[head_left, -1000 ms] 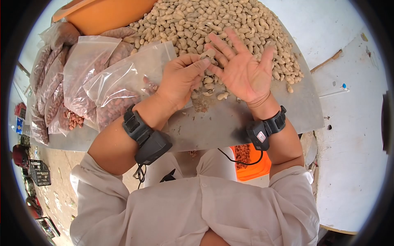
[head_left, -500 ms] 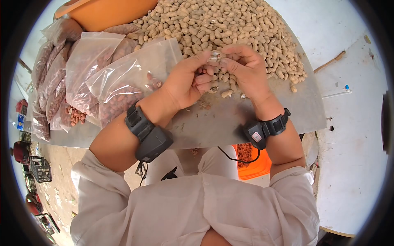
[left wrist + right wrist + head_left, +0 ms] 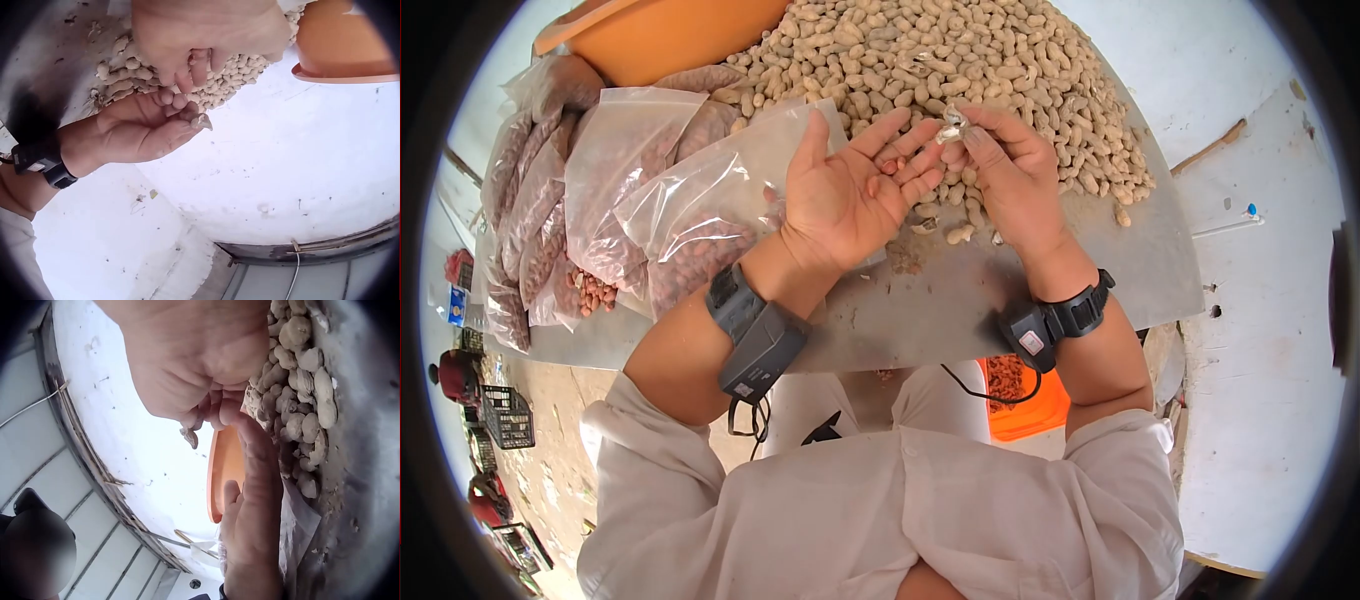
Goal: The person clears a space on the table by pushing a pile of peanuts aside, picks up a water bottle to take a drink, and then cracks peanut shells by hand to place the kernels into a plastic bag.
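Note:
In the head view my left hand (image 3: 845, 205) lies palm up over the near edge of the heap, fingers extended. A few reddish peanut kernels (image 3: 874, 186) rest on its fingers. Just to the right, my right hand (image 3: 1022, 190) pinches a cracked peanut shell (image 3: 951, 126) between thumb and fingers, close to the left fingertips. The same shell (image 3: 201, 122) sticks out from the right fingertips in the left wrist view. Behind both hands spreads a big heap of unshelled peanuts (image 3: 1000, 70).
Clear plastic bags of kernels (image 3: 615, 190) lie on the metal table (image 3: 880, 330) at left, with an orange basin (image 3: 670, 45) behind them. Below the table edge stands a bright orange container (image 3: 1040, 410) with reddish bits. A white wall (image 3: 1250, 350) rises at right.
The right hand has gone from spread open to pinching the shell. The left hand has gone from pinching a peanut to lying palm up with kernels on it.

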Motion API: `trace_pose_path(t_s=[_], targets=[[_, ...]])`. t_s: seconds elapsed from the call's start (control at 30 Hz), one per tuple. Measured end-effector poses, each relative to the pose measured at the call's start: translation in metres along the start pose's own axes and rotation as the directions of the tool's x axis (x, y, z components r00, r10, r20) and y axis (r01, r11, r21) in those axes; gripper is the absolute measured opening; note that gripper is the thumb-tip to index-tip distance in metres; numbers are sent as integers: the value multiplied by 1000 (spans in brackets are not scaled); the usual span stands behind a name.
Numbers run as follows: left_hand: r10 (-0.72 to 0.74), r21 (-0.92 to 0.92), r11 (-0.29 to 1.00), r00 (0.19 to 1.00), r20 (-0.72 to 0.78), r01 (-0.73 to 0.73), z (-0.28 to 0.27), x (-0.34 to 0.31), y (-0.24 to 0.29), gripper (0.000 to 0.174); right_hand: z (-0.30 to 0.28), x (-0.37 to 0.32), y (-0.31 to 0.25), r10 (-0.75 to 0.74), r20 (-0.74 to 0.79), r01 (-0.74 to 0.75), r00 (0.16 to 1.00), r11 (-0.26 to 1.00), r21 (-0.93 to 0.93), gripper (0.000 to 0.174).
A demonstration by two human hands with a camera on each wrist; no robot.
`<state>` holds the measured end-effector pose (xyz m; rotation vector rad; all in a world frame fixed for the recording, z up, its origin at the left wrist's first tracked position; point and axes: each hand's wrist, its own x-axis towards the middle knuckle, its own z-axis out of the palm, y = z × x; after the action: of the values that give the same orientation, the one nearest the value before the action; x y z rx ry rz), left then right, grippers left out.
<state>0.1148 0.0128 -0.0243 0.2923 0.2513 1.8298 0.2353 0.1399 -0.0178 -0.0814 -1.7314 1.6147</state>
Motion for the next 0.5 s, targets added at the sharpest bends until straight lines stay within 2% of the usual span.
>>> trace_pose_path(t_s=[0.27,0.37,0.47,0.5], targets=[[-48,25,999,994,97,45,-2,1,1,83,-3,1,0,18,-26,-17,999,998,54,24],[-29,62,997,996,-83,35,5,1,0,65,-4,1,-2,45,-3,-44,999,998,55,23],[-116,60,992,993,15,115,-29,12,8,41,-1,0,-5,29,-12,-29,1000,1000,11,23],[-86,161,983,996,-19,88,-23,10,6,36,-2,1,-5,11,1,-11,1000,1000,-15,22]])
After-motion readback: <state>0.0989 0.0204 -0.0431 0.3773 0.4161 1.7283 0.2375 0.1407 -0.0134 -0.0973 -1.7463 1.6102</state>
